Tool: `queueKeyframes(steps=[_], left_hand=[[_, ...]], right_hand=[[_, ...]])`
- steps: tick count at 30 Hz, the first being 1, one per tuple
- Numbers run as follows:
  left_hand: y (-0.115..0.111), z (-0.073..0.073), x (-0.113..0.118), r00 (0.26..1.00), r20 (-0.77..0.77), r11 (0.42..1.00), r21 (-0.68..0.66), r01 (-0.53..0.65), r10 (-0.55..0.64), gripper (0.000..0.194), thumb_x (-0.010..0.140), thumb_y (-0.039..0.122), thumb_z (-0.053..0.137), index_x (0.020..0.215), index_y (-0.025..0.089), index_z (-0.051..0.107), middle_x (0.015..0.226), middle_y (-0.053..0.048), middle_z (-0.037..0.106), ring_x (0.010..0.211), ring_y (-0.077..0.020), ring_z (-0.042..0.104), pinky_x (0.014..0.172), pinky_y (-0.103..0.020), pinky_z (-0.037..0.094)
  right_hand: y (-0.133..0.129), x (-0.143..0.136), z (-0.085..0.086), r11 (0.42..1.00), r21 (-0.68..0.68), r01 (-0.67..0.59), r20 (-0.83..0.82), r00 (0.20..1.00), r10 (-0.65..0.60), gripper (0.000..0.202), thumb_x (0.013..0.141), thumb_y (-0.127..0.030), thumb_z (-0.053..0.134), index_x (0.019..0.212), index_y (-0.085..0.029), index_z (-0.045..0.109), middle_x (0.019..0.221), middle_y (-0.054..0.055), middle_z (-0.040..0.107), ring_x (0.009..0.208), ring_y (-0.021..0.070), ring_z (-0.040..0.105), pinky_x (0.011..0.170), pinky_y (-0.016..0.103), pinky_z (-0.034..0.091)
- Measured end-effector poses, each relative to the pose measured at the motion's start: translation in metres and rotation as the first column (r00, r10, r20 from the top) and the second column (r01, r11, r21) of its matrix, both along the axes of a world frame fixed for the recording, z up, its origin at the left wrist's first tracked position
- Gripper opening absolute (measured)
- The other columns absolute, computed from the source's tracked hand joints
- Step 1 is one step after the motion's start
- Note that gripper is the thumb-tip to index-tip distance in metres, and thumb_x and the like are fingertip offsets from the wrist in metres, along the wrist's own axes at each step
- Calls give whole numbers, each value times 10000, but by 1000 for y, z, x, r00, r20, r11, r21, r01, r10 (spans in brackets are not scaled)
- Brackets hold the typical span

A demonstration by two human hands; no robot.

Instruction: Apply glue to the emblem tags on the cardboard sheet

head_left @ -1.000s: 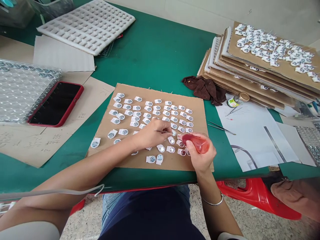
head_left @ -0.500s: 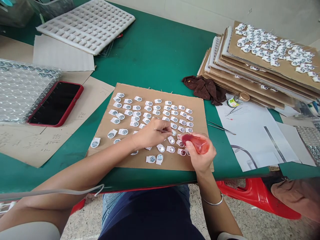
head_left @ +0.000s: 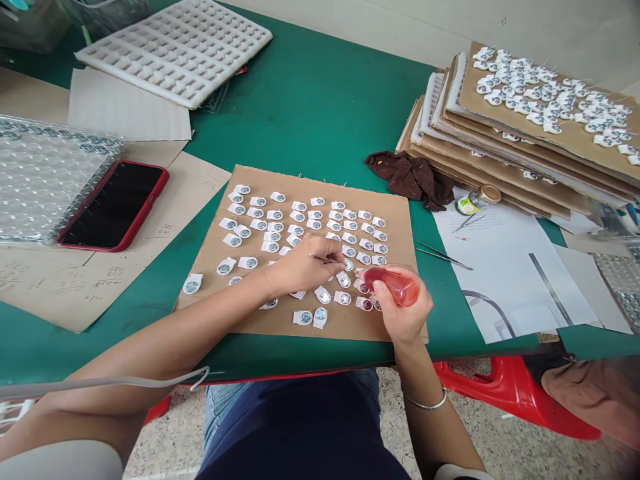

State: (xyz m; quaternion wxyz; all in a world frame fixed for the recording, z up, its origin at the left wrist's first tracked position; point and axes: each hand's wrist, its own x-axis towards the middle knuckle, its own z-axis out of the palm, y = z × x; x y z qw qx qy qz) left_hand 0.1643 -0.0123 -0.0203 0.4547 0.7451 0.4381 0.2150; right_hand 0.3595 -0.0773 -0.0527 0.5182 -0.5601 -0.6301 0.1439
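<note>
From my feed: left hand (head_left: 310, 265) pinching thin metal tool (head_left: 319, 257) | right hand (head_left: 407, 319) fingers wrapped round red bottle (head_left: 395, 287) | cardboard (head_left: 360, 328) below (tabbed discs (head_left: 303, 318) all over)

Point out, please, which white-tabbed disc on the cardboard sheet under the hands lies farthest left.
The white-tabbed disc alone at the cardboard sheet's left edge; all the others there lie farther right.

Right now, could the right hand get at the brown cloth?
Probably not yet: the right hand is occupied by a red object, though nothing visible blocks its path to the brown cloth.
</note>
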Motion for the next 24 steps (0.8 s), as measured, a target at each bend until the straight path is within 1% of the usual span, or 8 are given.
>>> queueKeyframes(steps=[5, 10, 24], left_hand=[[0, 0, 0, 1000, 6, 1000, 1, 0, 0, 113, 757, 146, 560, 727, 122, 666, 641, -13, 619, 560, -85, 521, 511, -217, 392], [0, 0, 0, 1000, 17, 1000, 4, 1, -1, 111, 752, 144, 563, 715, 124, 666, 631, -6, 614, 552, -81, 514, 501, -208, 385], [2, -2, 1, 999, 35, 999, -10, -36, 36, 79, 724, 129, 584, 678, 123, 648, 629, -3, 619, 582, -85, 543, 520, -201, 404]], right_hand=[[0, 0, 1, 1000, 1, -2, 11, 1000, 2, 236, 700, -210, 690, 912, -180, 592, 870, 54, 656, 823, 182, 622, 746, 347, 522], [0, 0, 1, 1000, -6, 8, 17, 1000, -8, 224, 705, -225, 691, 902, -180, 596, 861, 46, 656, 809, 177, 625, 733, 333, 523], [0, -1, 1, 1000, -22, -14, 30, 999, 15, 222, 718, -245, 682, 911, -182, 590, 883, 60, 652, 833, 188, 621, 744, 351, 523]])
